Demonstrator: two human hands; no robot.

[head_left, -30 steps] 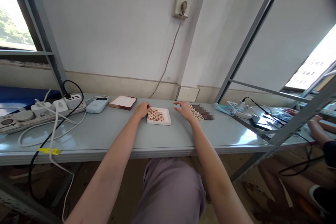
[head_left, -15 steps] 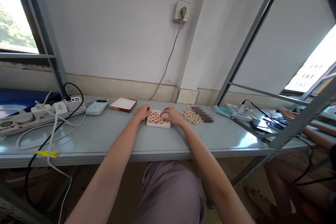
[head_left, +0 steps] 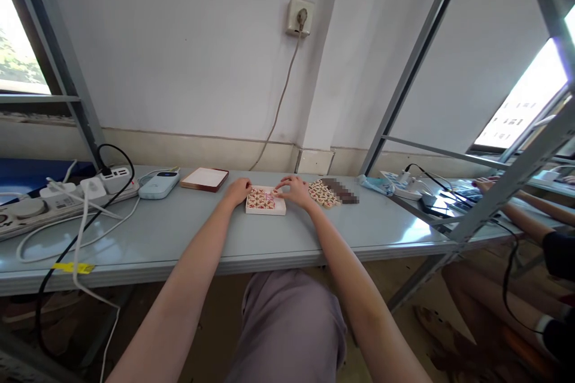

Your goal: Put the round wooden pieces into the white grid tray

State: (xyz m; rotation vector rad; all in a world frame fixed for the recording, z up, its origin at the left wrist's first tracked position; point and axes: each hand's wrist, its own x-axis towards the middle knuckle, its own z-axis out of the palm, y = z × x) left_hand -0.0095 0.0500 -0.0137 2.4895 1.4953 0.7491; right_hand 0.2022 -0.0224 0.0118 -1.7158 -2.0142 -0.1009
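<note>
In front of me on the table lies a shallow white box [head_left: 281, 211]. Rows of round wooden pieces with red characters [head_left: 259, 196], like Chinese chess pieces, fill its left and middle. My left hand [head_left: 238, 191] is at the box's left edge, its fingers curled against the rim. My right hand [head_left: 295, 191] reaches over the right end, with thumb and fingers bent close together at a piece there. That piece is mostly hidden by the fingers. A loose pile of similar pieces [head_left: 322, 192] lies just right of my right hand.
A shallow brown-edged box lid [head_left: 204, 179] lies at the back left. Beside it are a pale blue device [head_left: 159, 185] and a power strip [head_left: 58, 200] with cables. A blue plastic packet [head_left: 376, 184] lies at the right, near a metal post. Another person's arm [head_left: 521, 212] is far right.
My right hand's fingers have shifted from over the middle pieces toward the right end of the box. My left hand stays at the left edge. The whole view has turned slightly right.
</note>
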